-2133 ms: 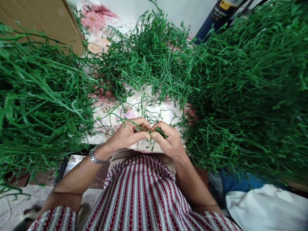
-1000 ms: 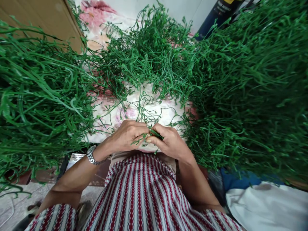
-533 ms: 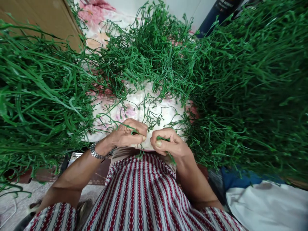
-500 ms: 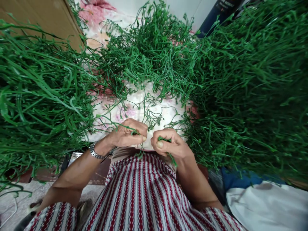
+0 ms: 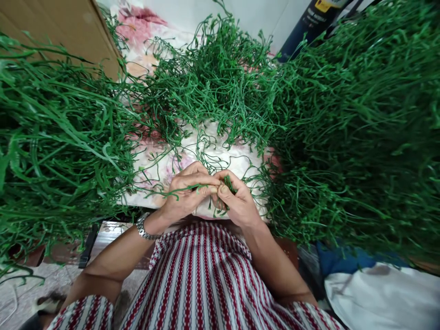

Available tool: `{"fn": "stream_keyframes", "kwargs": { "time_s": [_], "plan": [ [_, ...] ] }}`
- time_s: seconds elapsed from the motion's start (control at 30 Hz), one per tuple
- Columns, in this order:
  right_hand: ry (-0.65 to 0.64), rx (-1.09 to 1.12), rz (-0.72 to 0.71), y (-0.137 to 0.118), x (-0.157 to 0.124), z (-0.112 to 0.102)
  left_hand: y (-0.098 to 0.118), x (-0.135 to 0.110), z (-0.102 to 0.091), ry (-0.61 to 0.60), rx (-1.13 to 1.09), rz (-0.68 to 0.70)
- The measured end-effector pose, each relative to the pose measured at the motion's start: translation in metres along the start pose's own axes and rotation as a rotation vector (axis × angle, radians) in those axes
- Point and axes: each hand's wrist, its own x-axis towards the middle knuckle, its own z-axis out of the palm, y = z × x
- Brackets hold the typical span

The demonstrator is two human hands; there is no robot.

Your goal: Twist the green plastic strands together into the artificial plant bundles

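Observation:
My left hand [image 5: 190, 190], with a metal watch on its wrist, pinches a thin green plastic stem [image 5: 177, 190] that trails out to the left. Its fingertips meet those of my right hand [image 5: 237, 197], which is closed around small green stem pieces [image 5: 228, 183]. Both hands are held just above the near edge of a flower-patterned cloth [image 5: 154, 176]. A few loose curly green stems [image 5: 206, 158] lie on the cloth beyond my fingers. Exactly how the pieces join between the fingertips is hidden.
Large heaps of green stems rise at the left [image 5: 51, 137] and right [image 5: 343, 137], with another pile [image 5: 220, 78] at the back. A cardboard box [image 5: 65, 32] stands back left. A dark blue cylinder [image 5: 305, 30] leans back right. White fabric [image 5: 385, 293] lies lower right.
My hands have come together from slightly apart, and their fingertips now touch. The stem in my left hand has swung lower, and the view has shifted slightly.

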Motion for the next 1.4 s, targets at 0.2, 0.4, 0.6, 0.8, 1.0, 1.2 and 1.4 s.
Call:
{"fn": "stream_keyframes", "kwargs": {
  "time_s": [0.2,0.4,0.6,0.8,1.0,1.2,1.4],
  "plan": [
    [-0.058,-0.167,-0.024,-0.003,0.000,-0.010,-0.003,-0.003,-0.002,-0.082,-0.209,-0.137],
    [-0.056,-0.521,-0.142,-0.012,0.000,-0.008,0.003,0.000,0.000,-0.050,-0.603,-0.397],
    [-0.199,-0.578,-0.257,-0.017,0.002,-0.008,0.009,0.002,0.003,-0.098,-0.773,-0.562],
    [-0.430,-0.463,-0.235,-0.021,0.000,-0.014,0.009,0.003,-0.007,-0.154,-0.834,-0.563],
    [-0.193,-0.504,-0.342,-0.036,-0.012,-0.016,0.016,0.002,-0.019,-0.391,-0.320,-0.281],
    [0.188,-0.795,-0.289,-0.035,-0.007,-0.017,0.028,-0.008,-0.015,-0.627,0.161,0.017],
    [0.094,-1.172,-0.289,-0.027,0.005,-0.009,0.040,-0.021,-0.011,-0.738,0.427,0.160]
  ]
}}
